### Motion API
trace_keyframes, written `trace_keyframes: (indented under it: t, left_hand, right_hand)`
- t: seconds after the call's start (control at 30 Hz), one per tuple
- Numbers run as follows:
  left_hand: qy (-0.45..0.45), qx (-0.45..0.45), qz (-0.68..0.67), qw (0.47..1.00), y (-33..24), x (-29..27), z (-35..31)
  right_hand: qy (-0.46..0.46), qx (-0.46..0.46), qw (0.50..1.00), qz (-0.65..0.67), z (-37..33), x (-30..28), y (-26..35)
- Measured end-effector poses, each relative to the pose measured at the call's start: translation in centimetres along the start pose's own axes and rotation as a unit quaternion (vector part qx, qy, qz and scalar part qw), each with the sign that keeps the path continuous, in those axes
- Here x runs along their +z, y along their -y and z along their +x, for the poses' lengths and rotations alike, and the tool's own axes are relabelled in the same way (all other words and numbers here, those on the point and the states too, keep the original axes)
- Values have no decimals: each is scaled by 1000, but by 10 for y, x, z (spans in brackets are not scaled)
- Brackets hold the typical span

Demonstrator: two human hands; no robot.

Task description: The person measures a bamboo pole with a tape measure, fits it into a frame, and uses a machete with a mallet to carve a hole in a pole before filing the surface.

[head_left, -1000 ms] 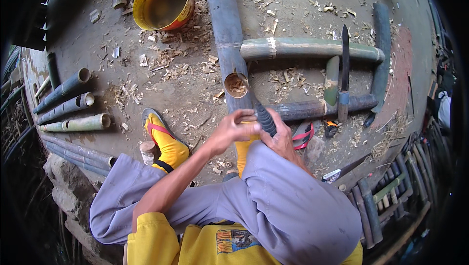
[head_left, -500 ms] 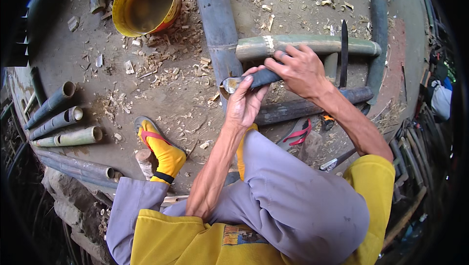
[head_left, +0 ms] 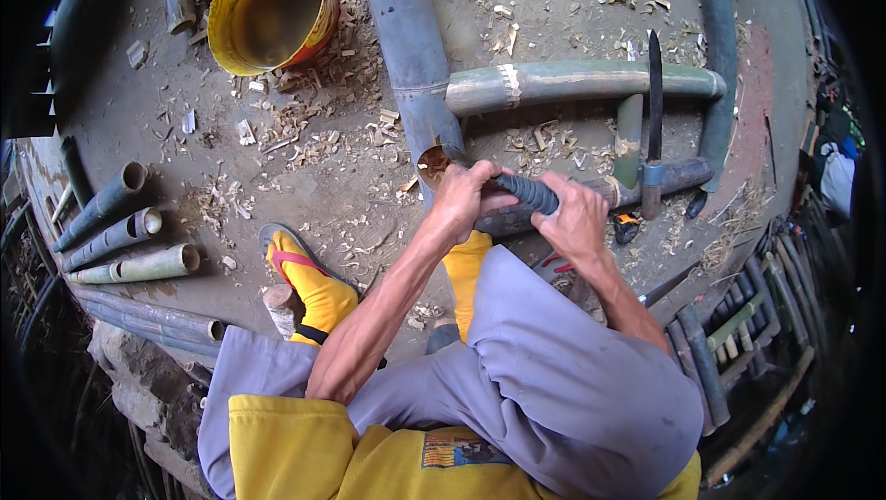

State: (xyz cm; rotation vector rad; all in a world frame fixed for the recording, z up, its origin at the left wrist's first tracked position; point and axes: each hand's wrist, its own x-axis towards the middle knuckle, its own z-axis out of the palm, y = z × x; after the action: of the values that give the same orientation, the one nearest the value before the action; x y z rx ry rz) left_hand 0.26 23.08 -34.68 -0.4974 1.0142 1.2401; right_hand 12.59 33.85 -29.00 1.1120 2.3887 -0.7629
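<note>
My left hand (head_left: 461,200) is closed around the front part of a tool with a dark, ribbed, wrapped handle (head_left: 530,193). Farther back on that handle, my right hand (head_left: 574,214) grips with curled fingers. The tool's working end is mostly hidden by my left hand, so its kind cannot be made out. Just ahead of the left knuckles is the open, brownish end (head_left: 434,164) of a thick grey bamboo pole (head_left: 406,39). A green bamboo crosspiece (head_left: 581,82) joins this pole, and a darker bamboo rail (head_left: 678,177) runs below it, behind my hands.
A long dark-bladed knife (head_left: 654,103) leans across the bamboo frame at right. Top left stands a yellow bucket (head_left: 326,25) of murky water. Cut bamboo tubes (head_left: 138,260) lie at left, and shavings (head_left: 314,145) litter the ground. My sandalled foot (head_left: 314,283) is near a wood stub (head_left: 280,306).
My right hand has drawn back and down along the handle, its elbow lowered. My left hand has turned over, knuckles up, near the pole's end. More of the wrapped handle shows.
</note>
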Motion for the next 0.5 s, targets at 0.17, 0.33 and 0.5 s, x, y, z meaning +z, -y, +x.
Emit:
trace_keyframes:
  t: [0.17,0.33,0.5]
  left_hand:
    - [103,78,-263,956,14,-14,1]
    - [195,101,-543,810,31,-14,5]
    - [138,86,-608,777,42,33,15]
  right_hand:
    - [-48,-244,944,-215,45,-45,29]
    - [-102,-495,796,-334,87,-48,62]
    - [111,-519,776,-342,142,-65,46]
